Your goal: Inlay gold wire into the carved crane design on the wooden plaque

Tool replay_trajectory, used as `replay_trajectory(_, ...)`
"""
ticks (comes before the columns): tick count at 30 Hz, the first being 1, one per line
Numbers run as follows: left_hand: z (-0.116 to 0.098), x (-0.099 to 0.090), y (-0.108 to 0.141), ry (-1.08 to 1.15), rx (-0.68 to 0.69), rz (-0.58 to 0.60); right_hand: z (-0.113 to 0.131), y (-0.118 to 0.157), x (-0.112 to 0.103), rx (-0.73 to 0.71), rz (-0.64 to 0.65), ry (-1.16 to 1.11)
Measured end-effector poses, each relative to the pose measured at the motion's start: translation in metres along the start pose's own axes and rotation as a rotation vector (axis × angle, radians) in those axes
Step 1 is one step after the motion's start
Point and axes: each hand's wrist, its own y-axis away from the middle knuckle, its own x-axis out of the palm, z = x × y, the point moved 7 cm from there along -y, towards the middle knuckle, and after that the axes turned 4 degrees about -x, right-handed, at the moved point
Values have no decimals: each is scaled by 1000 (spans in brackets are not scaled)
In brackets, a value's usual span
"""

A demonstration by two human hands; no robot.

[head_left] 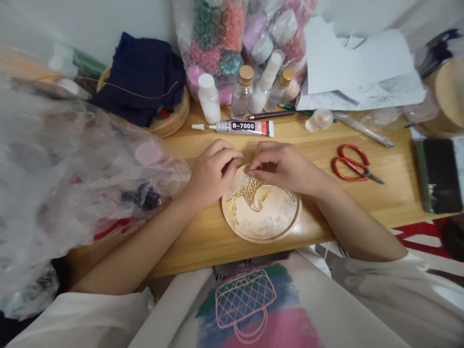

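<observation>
Far left, a crumpled clear plastic bag (54, 183) sits on the table (203, 232), bits of coloured stuff inside, can't tell what. Behind it a dark blue cloth (141, 77) lies on a stack of wooden discs (174, 121). My left hand (212, 171) curls at the upper left rim of the round wooden plaque (268, 220), grip pressed together, thumb and forefinger pinched, what's between them too small to tell. Plaque lies flat at the table's near edge, right in front of me, crane design with gold wire outline (250, 193) on the upper part. My right hand (284, 166) rests on the plaque's top edge, fingertips pressed together on the gold wire, meeting the left hand's fingers. Behind the hands: B-7000 glue tube (241, 127) lying flat, white bottle (209, 98), small glass bottles with cork caps (243, 94). Right of the hands, red scissors (353, 163), well apart. Far right, black phone (440, 175).
</observation>
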Motion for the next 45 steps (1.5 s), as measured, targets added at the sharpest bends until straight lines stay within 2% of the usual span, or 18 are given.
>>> replay_trajectory(10, 0, 0, 0, 9, 17, -6, -6, 1, 0, 83, -48, -12)
replay_trajectory(17, -1, 0, 1, 13, 21, -18, -5, 0, -1, 61, -16, -20)
replay_trajectory(23, 0, 0, 1, 21, 11, -6, -4, -4, -7, 43, 96, 114)
replay_trajectory(29, -1, 1, 0, 41, 30, -20, -5, -12, -3, 192, 338, 286)
replay_trajectory(32, -1, 2, 0, 52, 27, -17, -4, -15, -1, 244, 409, 367)
replay_trajectory(38, 2, 3, 1, 38, 13, -8, 2, -20, -2, 237, 373, 488)
replay_trajectory(42, 2, 4, 1, 30, 21, -16, 1, -17, -6, 347, 352, 576)
replay_trajectory(45, 1, 3, 1, 42, 37, -31, 7, -12, -13, 361, 284, 556)
